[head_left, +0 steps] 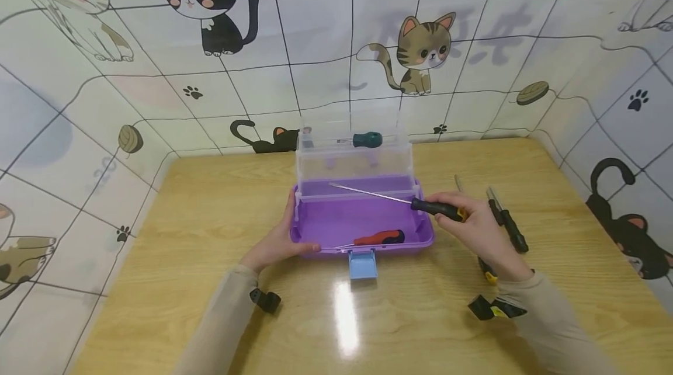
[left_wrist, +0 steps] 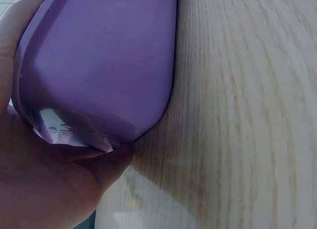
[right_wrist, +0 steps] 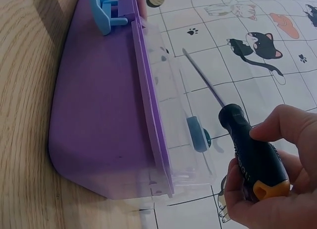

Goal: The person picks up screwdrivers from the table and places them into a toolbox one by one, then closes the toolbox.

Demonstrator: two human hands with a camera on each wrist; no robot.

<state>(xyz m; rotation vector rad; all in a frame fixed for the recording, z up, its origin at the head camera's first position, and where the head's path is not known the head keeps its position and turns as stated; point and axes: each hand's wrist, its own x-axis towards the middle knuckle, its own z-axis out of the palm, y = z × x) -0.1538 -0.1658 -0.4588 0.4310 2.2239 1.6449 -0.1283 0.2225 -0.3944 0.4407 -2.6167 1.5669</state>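
Observation:
My left hand (head_left: pixel 276 246) grips the left end of an open purple toolbox (head_left: pixel 326 220), its thumb over the front rim. In the left wrist view its fingers wrap the box's end wall. My right hand (head_left: pixel 478 226) holds a screwdriver (right_wrist: pixel 252 154) with a black and yellow handle above the box's right end, its long shaft pointing left over the box. A red and black screwdriver (head_left: pixel 378 238) lies inside along the front wall. Higher up, a dark green stubby screwdriver (head_left: pixel 368 139) rests in the clear tray section (head_left: pixel 352 165) at the back.
Right of the box, black-handled screwdrivers (head_left: pixel 514 232) lie on the wooden table (head_left: pixel 236 194). Another black and yellow handle (head_left: pixel 489 273) is partly hidden under my right wrist. A blue latch (head_left: pixel 363 265) hangs from the box's front. Cat-patterned walls (head_left: pixel 326 83) enclose the table.

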